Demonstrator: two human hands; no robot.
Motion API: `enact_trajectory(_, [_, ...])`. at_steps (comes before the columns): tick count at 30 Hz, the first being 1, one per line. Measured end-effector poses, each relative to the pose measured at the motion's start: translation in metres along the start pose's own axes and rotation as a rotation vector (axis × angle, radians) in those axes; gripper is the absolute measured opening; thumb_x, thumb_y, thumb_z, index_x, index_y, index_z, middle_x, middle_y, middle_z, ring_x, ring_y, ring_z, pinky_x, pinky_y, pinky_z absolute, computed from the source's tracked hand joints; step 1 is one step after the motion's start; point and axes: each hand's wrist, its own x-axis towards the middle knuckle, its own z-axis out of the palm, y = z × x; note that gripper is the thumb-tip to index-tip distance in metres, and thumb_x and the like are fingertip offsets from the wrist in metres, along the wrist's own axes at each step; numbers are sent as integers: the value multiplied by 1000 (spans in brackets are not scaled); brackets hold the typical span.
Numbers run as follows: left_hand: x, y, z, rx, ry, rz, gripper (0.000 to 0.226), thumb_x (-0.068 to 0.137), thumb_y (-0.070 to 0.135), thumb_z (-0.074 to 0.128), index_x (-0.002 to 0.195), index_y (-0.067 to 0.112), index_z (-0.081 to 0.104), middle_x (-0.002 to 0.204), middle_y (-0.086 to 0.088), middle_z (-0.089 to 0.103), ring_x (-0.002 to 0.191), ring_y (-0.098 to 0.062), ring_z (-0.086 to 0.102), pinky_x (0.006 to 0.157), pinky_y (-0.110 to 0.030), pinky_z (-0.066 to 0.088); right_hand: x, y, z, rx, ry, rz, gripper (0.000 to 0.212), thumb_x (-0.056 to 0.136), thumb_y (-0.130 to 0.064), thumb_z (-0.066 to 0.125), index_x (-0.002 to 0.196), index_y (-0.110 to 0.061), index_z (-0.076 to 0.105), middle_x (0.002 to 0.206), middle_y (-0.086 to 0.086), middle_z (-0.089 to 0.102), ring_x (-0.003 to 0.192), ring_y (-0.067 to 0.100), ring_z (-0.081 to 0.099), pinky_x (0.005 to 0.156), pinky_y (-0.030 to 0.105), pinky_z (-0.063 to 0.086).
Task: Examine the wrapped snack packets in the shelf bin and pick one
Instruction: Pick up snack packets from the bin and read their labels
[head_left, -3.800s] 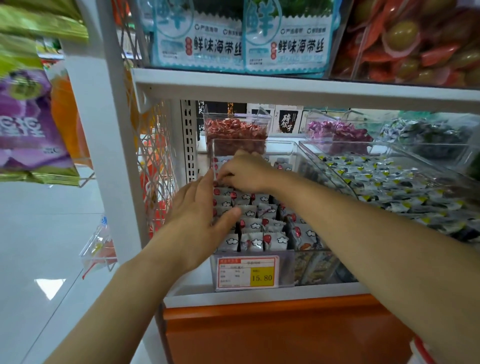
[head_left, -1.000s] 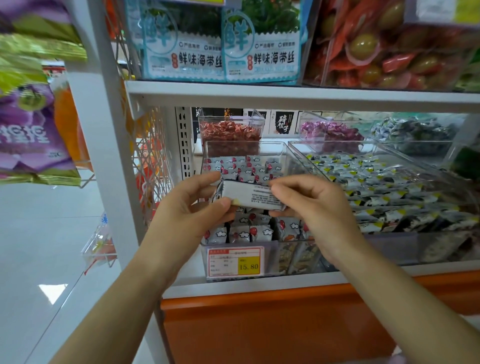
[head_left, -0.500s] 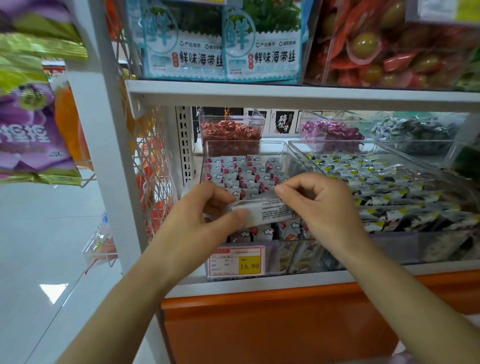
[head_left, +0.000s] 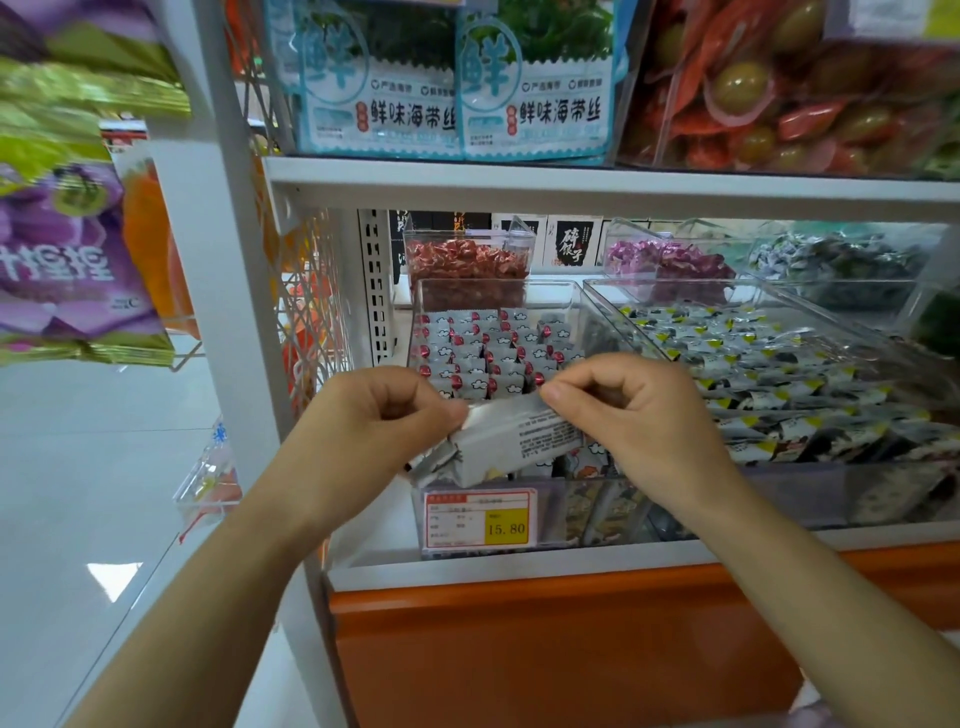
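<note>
Held packet (head_left: 514, 441): one wrapped snack, pale side with fine print facing out, tilted with its left end lower. It is held in the air in front of the shelf bin, just above the price tag.
Left hand (head_left: 374, 415): grip closed on the packet's left end, fingers curled, thumb and fingertips pinching the wrapper.
Right hand (head_left: 639, 415): grip closed on the packet's upper right corner, pinched between thumb and forefinger, the other fingers curled in.
Shelf bin (head_left: 423, 312): clear plastic, on the middle shelf at its left end.
Packets in bin (head_left: 488, 353): white wrappers with red spots and small cloud marks, standing in close rows.
Price tag (head_left: 480, 519): red-edged card with a yellow panel reading 15.80, on the bin's front wall.
Neighbouring bin (head_left: 769, 306): clear, just right of the first, holding grey wrappers with yellow corners.
Rear bins: red sweets (head_left: 467, 265) behind the task bin; purple sweets (head_left: 665, 260) to their right.
Upper shelf (head_left: 571, 187): white board carrying blue-and-white seaweed bags (head_left: 452, 104).
Base panel (head_left: 545, 649): orange, below the middle shelf.
</note>
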Motion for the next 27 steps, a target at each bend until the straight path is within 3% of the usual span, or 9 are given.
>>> enact_trajectory(3, [0,1,2,4,37,14,25,82,30,63,69,9,67,58,1,65,50,-6,57,51,-13,49,-1,1,2,-5,45,3,10,84,-17,66,78,-21,72,73,-7,71,67,2,64,63,16,51])
enact_trajectory(5, [-1,2,4,-50,22,-10,27,76,39,62,75,13,67,68,-1,69,61,-13,66,57,-22,56,-2,2,5,-24,82,-1,11,85,-17,65,76,-21,71,70,-9,69,66,0,62,62,13,49])
enact_trajectory(8, [-2,2,6,-85,-41,-20,36,61,43,67,90,21,65,84,2,69,75,-11,68,59,-22,56,0,3,4,-42,103,13,13,86,-20,64,75,-23,71,61,-17,65,60,-4,59,56,8,43])
enact_trajectory(12, [-1,0,6,-11,-37,8,37,62,42,67,97,31,62,97,4,67,91,-13,65,81,-33,55,7,2,-11,24,-70,112,14,86,-17,63,76,-22,72,73,-5,71,63,11,67,55,22,55])
enact_trajectory(14, [-1,-1,6,-1,-34,34,30,68,37,68,97,34,62,98,10,67,93,-6,63,82,-29,55,10,4,-16,95,-150,154,12,85,-13,63,77,-17,72,77,-3,72,70,13,69,55,25,57])
enact_trajectory(17, [1,-2,8,23,-27,65,23,78,26,68,98,35,62,97,13,67,94,0,62,80,-23,55,13,5,-20,63,-189,108,12,83,-11,64,77,-17,71,70,-15,71,67,0,66,56,14,51])
enact_trajectory(21, [2,-4,11,16,-14,86,22,82,21,65,99,34,63,95,13,67,94,0,62,84,-25,53,15,11,-22,91,-199,130,16,84,-10,63,75,-21,70,68,-18,69,66,-2,64,56,13,51])
enact_trajectory(27, [1,-5,15,50,34,134,21,87,23,60,92,43,59,91,15,67,84,1,64,69,-12,53,13,16,-16,206,-118,155,16,83,-8,64,73,-19,70,68,-14,71,63,-2,66,52,11,49])
